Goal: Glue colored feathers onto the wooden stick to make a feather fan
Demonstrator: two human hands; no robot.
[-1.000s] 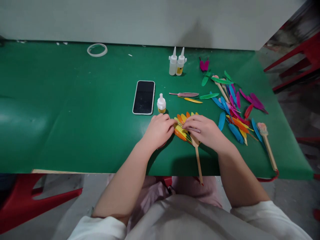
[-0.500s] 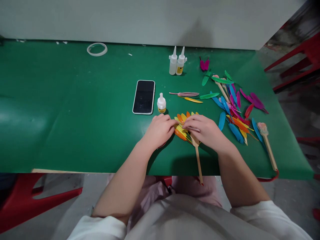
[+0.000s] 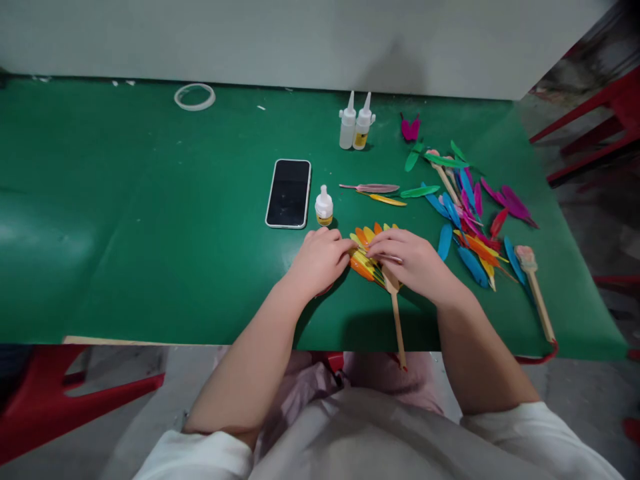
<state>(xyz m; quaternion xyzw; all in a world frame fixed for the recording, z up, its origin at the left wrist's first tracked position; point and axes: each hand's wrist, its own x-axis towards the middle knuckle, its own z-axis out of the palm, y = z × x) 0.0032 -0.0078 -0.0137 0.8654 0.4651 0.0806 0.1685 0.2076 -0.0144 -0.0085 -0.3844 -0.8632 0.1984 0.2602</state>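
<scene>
A feather fan (image 3: pixel 362 268) with yellow and orange feathers lies near the table's front edge. Its thin wooden handle (image 3: pixel 397 313) points toward me and passes over that edge. At the fan's left side, my left hand (image 3: pixel 321 261) is closed, thumb and forefinger pinching the feathers. My right hand (image 3: pixel 416 261) covers the fan's right part, its bent fingers pressed together on the feathers near the middle. What lies under the right fingertips is hidden. Just beyond my left hand stands a small glue bottle (image 3: pixel 324 208) with a white nozzle.
A phone (image 3: pixel 289 193) lies left of the glue bottle. Two more white bottles (image 3: pixel 355 130) stand toward the wall. To the right are loose coloured feathers (image 3: pixel 473 265) and a wooden stick (image 3: pixel 540 297) with a red cord. A tape ring (image 3: pixel 195 98) lies at the back left.
Both hands keep almost the same place on the fan. The whole view has shifted very slightly; nothing on the table has visibly moved.
</scene>
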